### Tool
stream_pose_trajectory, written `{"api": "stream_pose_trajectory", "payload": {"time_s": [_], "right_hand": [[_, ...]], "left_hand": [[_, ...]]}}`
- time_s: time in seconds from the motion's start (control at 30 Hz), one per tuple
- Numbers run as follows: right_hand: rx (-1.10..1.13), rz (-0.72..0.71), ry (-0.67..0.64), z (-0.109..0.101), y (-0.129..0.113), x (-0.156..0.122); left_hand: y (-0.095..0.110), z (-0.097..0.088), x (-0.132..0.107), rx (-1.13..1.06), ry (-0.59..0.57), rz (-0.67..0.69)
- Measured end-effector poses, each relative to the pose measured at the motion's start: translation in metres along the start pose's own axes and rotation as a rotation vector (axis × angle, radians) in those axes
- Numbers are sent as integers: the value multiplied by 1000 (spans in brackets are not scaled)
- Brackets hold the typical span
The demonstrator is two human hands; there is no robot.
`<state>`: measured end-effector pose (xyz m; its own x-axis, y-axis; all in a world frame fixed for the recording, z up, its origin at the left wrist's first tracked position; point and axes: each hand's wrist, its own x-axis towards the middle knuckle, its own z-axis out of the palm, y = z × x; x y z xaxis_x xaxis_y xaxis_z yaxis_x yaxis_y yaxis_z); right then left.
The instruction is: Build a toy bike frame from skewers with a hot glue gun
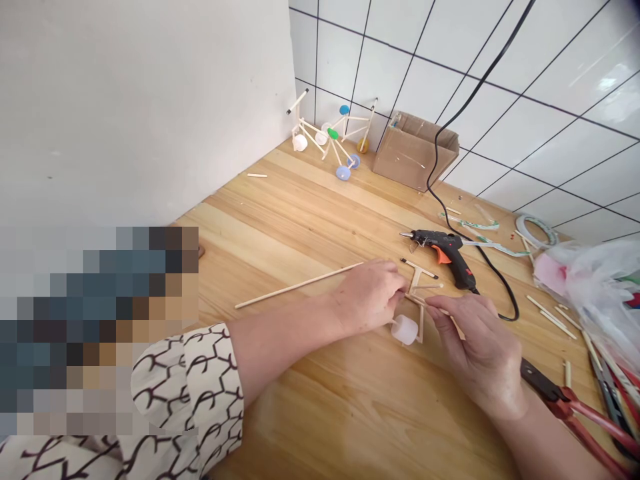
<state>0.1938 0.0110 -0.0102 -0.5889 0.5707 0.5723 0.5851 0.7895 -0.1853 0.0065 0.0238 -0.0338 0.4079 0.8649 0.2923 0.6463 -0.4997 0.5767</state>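
Nearest: one cream cloth sleeve with dark branching lines (213,393), on the left forearm. One red-handled hand tool (597,417), lying beside the right wrist on the light-brown wooden tabletop (310,413).

Right hand (473,347): thumb and forefinger pinched on a thin stick of a small frame of pale wooden sticks (421,325). Left hand (370,293): fingers curled closed on the same frame's left side, exact point of grip hidden.

Frame: set between the hands, rightward of the left and leftward of the right; long axis running away from the person. Near end, one white cylindrical wheel (405,329); far end, one black-tipped wooden crossbar (423,270). Both sets of fingertips meet its middle; neither hand is plainly nearer.

Left of the frame: one long, straight pale wooden stick (295,288). Just beyond: one black glue gun with orange trigger (443,250), nozzle leftward.

Farthest: one open brown cardboard box (413,160) by the white tiled wall (450,40); stick-built models with coloured round caps (333,134), in the corner.
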Motion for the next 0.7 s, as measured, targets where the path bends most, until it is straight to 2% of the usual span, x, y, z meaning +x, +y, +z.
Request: {"api": "stream_pose_trajectory", "payload": {"time_s": [0.7], "right_hand": [[-20, 11, -12, 0, 3, 1]], "left_hand": [[1, -1, 1, -12, -12, -24]]}}
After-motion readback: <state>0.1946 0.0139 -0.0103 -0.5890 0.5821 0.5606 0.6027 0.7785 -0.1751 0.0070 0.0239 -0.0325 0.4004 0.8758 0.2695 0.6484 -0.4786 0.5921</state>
